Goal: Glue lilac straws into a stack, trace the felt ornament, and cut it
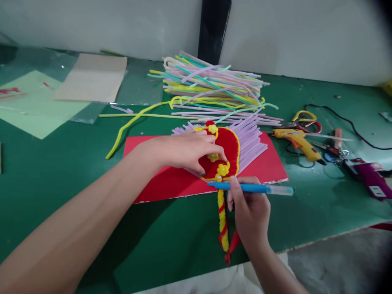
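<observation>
A red fan (228, 143) made of fuzzy pipe cleaners, edged in yellow and set with yellow flowers (223, 169), lies over a layer of lilac pipe cleaners (252, 141). Beneath both is a red card (168, 183). My left hand (190, 151) rests on the fan with its fingers spread and bent, thumb and fingertips touching the red surface. My right hand (251, 208) grips a blue pen (245, 187), its tip pointing left by the fan's lower edge. The yellow handle (221, 212), wound with red, runs down toward the table's front edge.
A heap of coloured pipe cleaners (211, 81) lies behind the fan, before a dark phone (214, 30) leaning on the wall. To the right are a yellow glue gun (297, 141), scissors (306, 118) and a purple power strip (372, 177). Paper sheets (92, 77) lie left.
</observation>
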A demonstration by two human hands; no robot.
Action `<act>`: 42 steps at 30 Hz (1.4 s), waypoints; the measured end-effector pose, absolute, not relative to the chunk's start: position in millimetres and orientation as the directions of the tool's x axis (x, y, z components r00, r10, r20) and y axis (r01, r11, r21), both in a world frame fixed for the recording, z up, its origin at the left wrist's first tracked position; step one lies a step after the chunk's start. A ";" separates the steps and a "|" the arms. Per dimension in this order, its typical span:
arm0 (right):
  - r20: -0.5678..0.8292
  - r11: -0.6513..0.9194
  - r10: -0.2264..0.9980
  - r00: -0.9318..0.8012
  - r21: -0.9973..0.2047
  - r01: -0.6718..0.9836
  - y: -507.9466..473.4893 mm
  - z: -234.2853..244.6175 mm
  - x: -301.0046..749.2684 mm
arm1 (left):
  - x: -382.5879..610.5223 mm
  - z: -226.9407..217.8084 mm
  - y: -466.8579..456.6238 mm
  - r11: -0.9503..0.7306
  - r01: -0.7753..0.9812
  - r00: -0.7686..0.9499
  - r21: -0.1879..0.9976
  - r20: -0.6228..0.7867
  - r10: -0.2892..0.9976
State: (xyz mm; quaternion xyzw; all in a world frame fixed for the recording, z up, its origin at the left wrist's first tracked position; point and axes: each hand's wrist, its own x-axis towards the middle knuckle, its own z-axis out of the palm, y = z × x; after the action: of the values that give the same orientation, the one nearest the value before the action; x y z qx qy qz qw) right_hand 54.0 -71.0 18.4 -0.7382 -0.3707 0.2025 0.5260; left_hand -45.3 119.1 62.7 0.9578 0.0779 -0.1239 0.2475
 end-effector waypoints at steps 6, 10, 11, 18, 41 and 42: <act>0.169 -0.147 0.776 0.608 -0.889 0.434 -70.0 10.2 49.5 | -44.6 61.8 119.2 -0.861 0.218 0.954 0.459 -0.286 0.089; 0.221 -0.152 0.746 0.628 -0.862 0.484 -71.2 8.5 49.8 | -45.0 62.2 119.4 -0.858 0.228 0.950 0.461 -0.297 0.093; 0.243 -0.144 0.732 0.636 -0.858 0.493 -71.5 8.3 49.1 | -45.3 61.8 119.6 -0.857 0.228 0.951 0.462 -0.295 0.093; 0.308 -0.048 0.775 0.553 -0.843 0.536 -68.8 11.0 45.5 | -46.4 56.0 121.8 -0.852 0.202 0.962 0.484 -0.263 0.079; 0.521 0.105 0.783 0.339 -0.648 0.754 -74.4 6.6 40.4 | -46.6 53.7 122.4 -0.864 0.168 0.973 0.475 -0.218 0.070; 0.515 0.096 0.783 0.348 -0.653 0.751 -74.1 6.9 40.5 | -46.6 53.8 122.5 -0.864 0.166 0.974 0.476 -0.217 0.067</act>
State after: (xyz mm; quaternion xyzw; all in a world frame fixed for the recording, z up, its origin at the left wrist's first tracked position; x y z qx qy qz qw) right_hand 40.5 -74.1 6.9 -0.6722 -0.5706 0.0172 0.4715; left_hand -46.6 122.5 53.8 0.9604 0.0606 -0.0971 0.2539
